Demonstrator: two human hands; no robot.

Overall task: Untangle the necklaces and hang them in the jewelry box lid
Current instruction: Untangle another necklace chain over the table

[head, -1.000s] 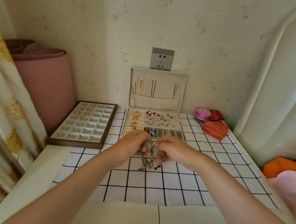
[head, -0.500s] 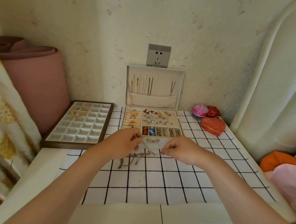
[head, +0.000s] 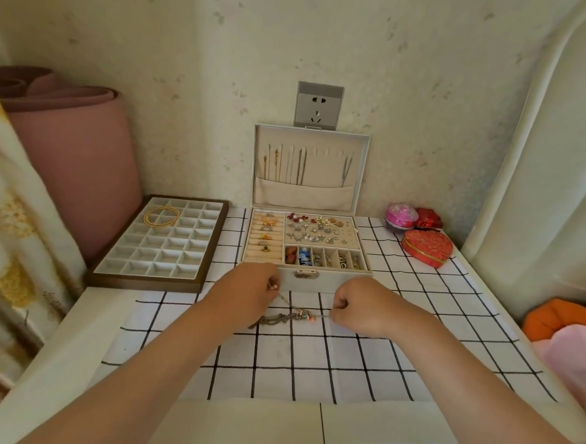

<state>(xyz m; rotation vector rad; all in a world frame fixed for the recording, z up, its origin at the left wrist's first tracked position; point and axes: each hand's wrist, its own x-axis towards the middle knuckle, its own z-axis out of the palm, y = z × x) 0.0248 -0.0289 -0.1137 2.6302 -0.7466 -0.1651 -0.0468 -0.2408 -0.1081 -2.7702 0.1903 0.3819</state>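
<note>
Necklaces (head: 284,319) lie bunched on the cloth just in front of the box (head: 308,253), between our hands. Left hand (head: 246,292) is closed, pinching one chain end, which runs down and rightward into the bunch. Right hand (head: 358,306) is closed, pinching the other side. The bunch's long axis runs left-right, parallel to the box front. We judge both hands equally near; the lid (head: 310,169) stands upright behind the box, several hooks free.

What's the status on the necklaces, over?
Left hand, right hand pinching one chain. Tangled necklaces on cloth. Lid open, unobstructed.
</note>
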